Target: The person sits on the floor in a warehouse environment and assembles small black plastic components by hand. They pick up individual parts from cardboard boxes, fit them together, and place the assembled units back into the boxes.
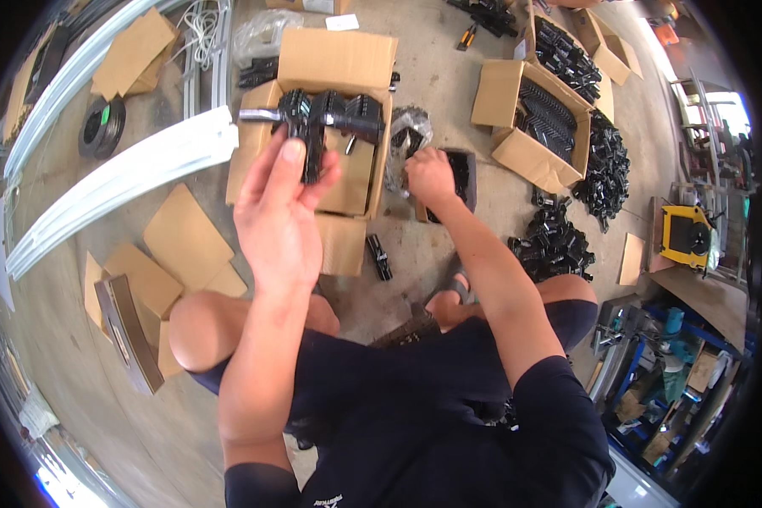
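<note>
An open cardboard box [334, 63] sits far centre on the concrete floor [432, 76]. The left hand [279, 216] is raised before it, its grip clamped on a black plastic assembly [317, 127]. The right hand [430, 175] reaches into a small black tray [464, 178] just right of it; whether its fingers are closed, I cannot tell. This looks like mid-assembly: picking the next small piece, which must then be lined up with the held part.

Dark navy short-sleeved shirt, dark shorts, bare forearms
</note>
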Demonstrator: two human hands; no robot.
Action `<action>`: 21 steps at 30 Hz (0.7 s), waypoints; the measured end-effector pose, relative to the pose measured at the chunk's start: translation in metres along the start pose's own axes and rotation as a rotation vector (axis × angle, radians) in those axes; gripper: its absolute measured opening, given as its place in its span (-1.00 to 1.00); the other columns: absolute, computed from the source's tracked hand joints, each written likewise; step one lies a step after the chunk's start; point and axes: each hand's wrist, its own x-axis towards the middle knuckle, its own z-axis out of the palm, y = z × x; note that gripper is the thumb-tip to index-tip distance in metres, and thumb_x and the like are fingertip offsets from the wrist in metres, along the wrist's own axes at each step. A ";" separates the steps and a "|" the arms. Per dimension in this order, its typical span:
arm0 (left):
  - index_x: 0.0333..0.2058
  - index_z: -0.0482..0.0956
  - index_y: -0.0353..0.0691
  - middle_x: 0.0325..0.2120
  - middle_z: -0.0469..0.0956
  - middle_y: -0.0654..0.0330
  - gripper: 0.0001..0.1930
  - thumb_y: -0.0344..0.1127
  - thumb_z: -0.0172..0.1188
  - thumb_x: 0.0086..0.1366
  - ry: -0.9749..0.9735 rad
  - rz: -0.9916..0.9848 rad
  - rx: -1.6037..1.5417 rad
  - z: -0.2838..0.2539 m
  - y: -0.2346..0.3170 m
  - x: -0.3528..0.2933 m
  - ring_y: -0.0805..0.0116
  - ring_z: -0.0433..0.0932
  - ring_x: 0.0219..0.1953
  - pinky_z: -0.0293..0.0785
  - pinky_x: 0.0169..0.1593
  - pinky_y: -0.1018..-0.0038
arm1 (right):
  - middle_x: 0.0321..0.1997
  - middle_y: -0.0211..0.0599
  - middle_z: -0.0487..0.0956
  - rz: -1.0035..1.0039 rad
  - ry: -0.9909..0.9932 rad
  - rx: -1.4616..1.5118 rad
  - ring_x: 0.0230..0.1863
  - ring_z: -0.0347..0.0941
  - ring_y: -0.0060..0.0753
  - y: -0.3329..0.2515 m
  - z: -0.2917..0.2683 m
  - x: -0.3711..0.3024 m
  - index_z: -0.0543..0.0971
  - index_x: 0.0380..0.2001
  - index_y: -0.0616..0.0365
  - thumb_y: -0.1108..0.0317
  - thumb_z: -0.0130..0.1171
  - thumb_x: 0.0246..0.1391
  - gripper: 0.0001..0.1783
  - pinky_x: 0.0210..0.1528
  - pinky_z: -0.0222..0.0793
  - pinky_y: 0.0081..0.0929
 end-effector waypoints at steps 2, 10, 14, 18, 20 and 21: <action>0.19 0.49 -0.37 -0.10 0.67 0.04 -0.59 -0.29 0.22 0.47 0.017 -0.016 0.013 0.006 -0.004 0.002 0.26 0.68 -0.13 0.67 -0.03 0.36 | -0.08 -0.28 0.70 -0.022 -0.192 -0.223 0.09 0.50 -0.20 -0.004 0.004 0.026 0.75 -0.22 0.09 0.30 0.05 0.20 -0.71 0.25 0.26 -0.19; 0.13 0.53 -0.30 -0.11 0.69 0.02 -0.67 -0.29 0.20 0.49 0.039 -0.082 0.007 0.029 -0.029 0.014 0.24 0.71 -0.16 0.72 -0.12 0.41 | 0.10 -0.05 0.57 0.286 -0.299 0.032 0.18 0.51 -0.05 0.009 0.069 0.099 0.64 0.03 0.27 0.32 0.00 0.28 -0.62 0.12 0.53 -0.17; 0.09 0.57 -0.27 -0.13 0.69 0.03 -0.71 -0.28 0.20 0.49 0.039 -0.125 0.029 0.035 -0.037 0.027 0.26 0.71 -0.19 0.71 -0.13 0.42 | 0.05 -0.08 0.58 0.231 -0.324 0.077 0.11 0.58 -0.07 0.010 0.088 0.102 0.72 -0.18 0.25 0.38 0.11 0.20 -0.73 0.00 0.64 -0.23; 0.13 0.58 -0.33 -0.15 0.71 0.04 -0.66 -0.35 0.26 0.44 0.081 -0.149 -0.010 0.038 -0.044 0.034 0.25 0.73 -0.24 0.74 -0.19 0.40 | -0.02 -0.08 0.64 0.122 -0.330 0.088 0.08 0.60 -0.07 0.020 0.076 0.099 0.77 -0.25 0.16 0.35 0.12 0.16 -0.74 -0.01 0.63 -0.22; 0.12 0.59 -0.32 -0.15 0.71 0.04 -0.67 -0.35 0.26 0.44 0.070 -0.167 -0.006 0.039 -0.047 0.034 0.25 0.72 -0.24 0.73 -0.18 0.40 | -0.05 -0.10 0.66 0.120 -0.291 0.054 0.07 0.60 -0.08 0.026 0.074 0.094 0.77 -0.28 0.15 0.35 0.12 0.15 -0.74 -0.01 0.62 -0.21; 0.11 0.59 -0.32 -0.14 0.71 0.05 -0.68 -0.35 0.26 0.44 0.062 -0.180 -0.003 0.040 -0.050 0.033 0.25 0.72 -0.24 0.73 -0.18 0.40 | -0.06 -0.11 0.66 0.123 -0.272 0.037 0.07 0.60 -0.09 0.029 0.073 0.088 0.77 -0.29 0.14 0.35 0.12 0.14 -0.75 -0.01 0.61 -0.20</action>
